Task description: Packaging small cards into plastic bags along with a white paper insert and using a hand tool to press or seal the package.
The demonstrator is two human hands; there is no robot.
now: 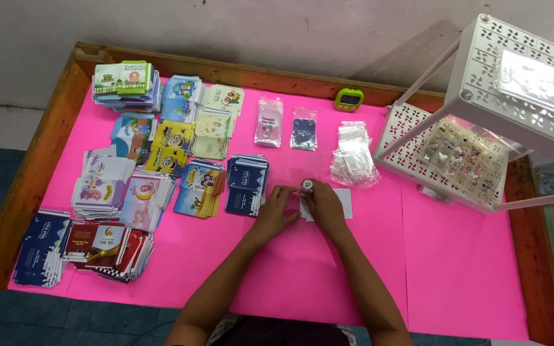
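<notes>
My left hand (276,210) and my right hand (324,206) meet near the middle of the pink-covered table (456,269). My right hand grips a small white tube with a round cap (306,186), held over a white card (343,202) lying flat on the pink sheet. The fingertips of my left hand touch the card's left edge, beside the tube. My right hand covers part of the card.
Stacks of colourful printed cards (161,154) fill the left half. Two filled clear sleeves (269,122) and a pile of empty clear sleeves (352,154) lie behind my hands. A green timer (349,99) sits at the back. A white perforated rack (482,128) stands right.
</notes>
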